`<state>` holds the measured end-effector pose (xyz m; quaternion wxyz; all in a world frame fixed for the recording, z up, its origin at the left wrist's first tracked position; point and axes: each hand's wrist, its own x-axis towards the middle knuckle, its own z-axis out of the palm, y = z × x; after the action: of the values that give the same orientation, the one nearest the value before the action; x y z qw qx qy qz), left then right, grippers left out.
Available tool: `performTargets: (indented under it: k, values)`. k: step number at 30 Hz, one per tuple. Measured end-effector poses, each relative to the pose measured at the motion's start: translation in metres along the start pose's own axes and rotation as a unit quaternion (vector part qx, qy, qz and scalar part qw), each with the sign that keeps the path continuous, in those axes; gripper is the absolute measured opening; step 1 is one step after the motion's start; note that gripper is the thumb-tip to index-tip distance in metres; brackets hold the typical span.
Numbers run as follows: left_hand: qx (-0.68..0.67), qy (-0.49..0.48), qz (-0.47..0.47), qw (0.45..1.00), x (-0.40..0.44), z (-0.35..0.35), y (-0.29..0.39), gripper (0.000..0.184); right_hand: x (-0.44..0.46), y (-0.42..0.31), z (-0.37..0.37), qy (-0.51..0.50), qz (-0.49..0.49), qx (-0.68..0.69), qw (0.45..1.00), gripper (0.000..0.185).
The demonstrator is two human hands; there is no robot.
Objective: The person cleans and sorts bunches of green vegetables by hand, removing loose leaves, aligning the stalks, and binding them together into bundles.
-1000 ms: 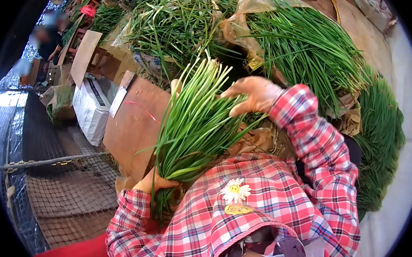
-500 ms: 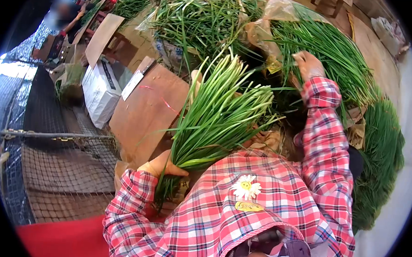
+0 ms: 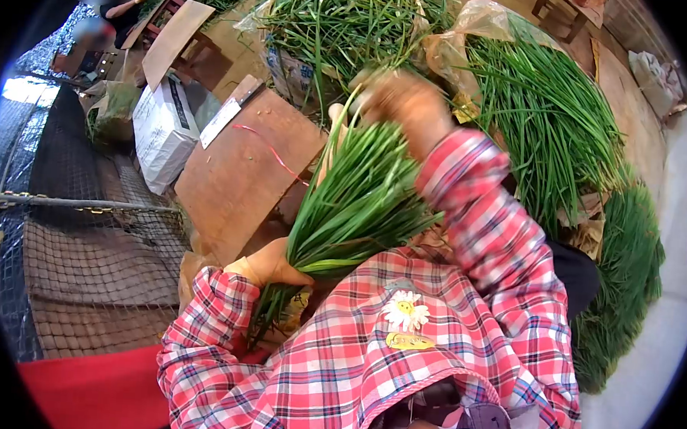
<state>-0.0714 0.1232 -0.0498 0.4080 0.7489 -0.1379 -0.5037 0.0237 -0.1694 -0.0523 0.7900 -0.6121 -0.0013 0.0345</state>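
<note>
Bunched green stalks (image 3: 356,203) slant across the middle of the view, in front of the wearer's plaid-covered chest (image 3: 432,304), with leaf tips hanging toward seven o'clock and pale ends pointing toward twelve. Handling this bunch looks like the step in hand: one hand seems to steady it while the other tends its pale ends, though that is a reading rather than something plainly shown. To my eye, the next move calls for a firm hold low on the leaves and a light touch above, since stalks this thin could bend or slip loose.

At the bunch's eight o'clock side, the left hand (image 3: 269,265) is wrapped around the leaves, its thumb laid across the front; its other fingers are mostly hidden behind. At one o'clock, the right hand (image 3: 409,109) is smeared by motion blur over the pale ends. I can't make out how far its fingers are parted, nor whether it pinches a stalk or only passes in front.

Farther out, a tangled heap of stalks (image 3: 345,28) lies at twelve o'clock and a straighter pile (image 3: 547,116) at two, beside a crumpled clear plastic bag (image 3: 466,27). A darker green heap (image 3: 623,283) sits between three and four. Between nine and ten come a brown board (image 3: 241,166) and, just beyond, a white box (image 3: 161,135).
</note>
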Motion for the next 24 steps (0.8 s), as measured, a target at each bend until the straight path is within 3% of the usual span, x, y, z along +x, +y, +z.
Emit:
performTargets:
  k: [1, 2, 3, 5, 6, 7, 9, 11, 12, 13, 14, 15, 16, 17, 18, 19, 20, 22, 23, 24]
  values:
    - [-0.001, -0.005, -0.008, 1.0, 0.002, -0.001, -0.002, 0.061, 0.013, -0.023, -0.025, 0.098, 0.063, 0.102, 0.988, 0.026]
    - [-0.057, 0.023, -0.015, 0.998, 0.001, 0.003, 0.0, 0.054, 0.017, -0.027, -0.051, 0.193, -0.011, 0.309, 0.931, 0.021]
    - [-0.057, 0.018, -0.013, 0.998, 0.004, 0.003, -0.005, 0.054, 0.026, -0.022, -0.087, 0.191, -0.051, 0.402, 0.894, 0.018]
    - [0.136, 0.015, 0.104, 0.985, 0.011, 0.0, -0.021, 0.054, 0.038, -0.025, -0.139, 0.279, -0.088, 0.353, 0.889, 0.023]
    - [-0.02, 0.022, 0.038, 0.999, 0.004, 0.0, -0.022, 0.055, 0.041, -0.027, -0.181, 0.203, -0.144, 0.373, 0.894, 0.022]
    - [-0.023, 0.021, 0.038, 0.999, 0.001, 0.0, -0.021, 0.055, 0.042, -0.032, -0.222, 0.122, -0.199, 0.389, 0.891, 0.02]
    - [-0.029, 0.028, 0.026, 0.999, -0.001, -0.004, -0.018, 0.056, 0.034, -0.057, -0.275, 0.223, -0.262, 0.28, 0.896, 0.027]
    - [-0.081, 0.021, 0.025, 0.996, -0.001, -0.004, -0.02, 0.057, 0.02, -0.078, -0.296, 0.311, -0.219, 0.094, 0.92, 0.035]
    - [-0.089, 0.032, 0.01, 0.995, -0.001, -0.004, -0.015, 0.056, 0.001, -0.099, -0.245, 0.313, -0.058, -0.194, 0.928, 0.04]
    - [-0.096, 0.043, -0.005, 0.994, -0.001, -0.005, -0.009, 0.056, 0.0, -0.078, -0.239, 0.264, -0.125, -0.367, 0.883, 0.029]
    - [-0.12, 0.058, -0.021, 0.991, -0.002, -0.004, 0.001, 0.053, -0.012, -0.074, -0.206, 0.215, 0.005, -0.466, 0.858, 0.026]
    - [-0.181, 0.062, -0.05, 0.98, 0.001, -0.004, 0.003, 0.052, -0.042, -0.081, -0.135, 0.214, 0.004, -0.519, 0.828, 0.029]
    - [-0.195, 0.07, -0.039, 0.978, 0.004, -0.002, 0.008, 0.051, -0.052, -0.063, -0.123, 0.104, 0.022, -0.402, 0.909, 0.029]
    - [-0.208, 0.076, -0.027, 0.975, 0.002, 0.001, 0.014, 0.051, -0.07, -0.045, -0.097, 0.056, 0.02, -0.324, 0.944, 0.03]
    - [-0.205, 0.074, -0.027, 0.976, 0.003, 0.004, 0.018, 0.051, -0.086, -0.052, -0.06, -0.054, 0.019, -0.52, 0.852, 0.039]
    - [-0.216, 0.069, -0.037, 0.973, 0.003, 0.005, 0.021, 0.052, -0.097, -0.032, -0.035, -0.08, -0.073, -0.61, 0.785, 0.049]
    - [-0.225, 0.063, -0.047, 0.971, 0.004, 0.006, 0.023, 0.054, -0.1, -0.008, -0.012, -0.111, -0.074, -0.601, 0.788, 0.05]
    - [-0.219, 0.061, -0.038, 0.973, 0.004, 0.01, 0.022, 0.056, -0.107, 0.016, 0.022, -0.205, -0.044, -0.583, 0.785, 0.033]
    - [-0.219, 0.061, -0.026, 0.973, 0.005, 0.011, 0.021, 0.059, -0.111, 0.032, 0.029, -0.211, -0.091, -0.544, 0.807, 0.028]
    - [-0.182, 0.048, -0.02, 0.982, 0.005, 0.008, 0.016, 0.065, -0.113, 0.034, 0.028, -0.2, -0.089, -0.43, 0.876, 0.025]
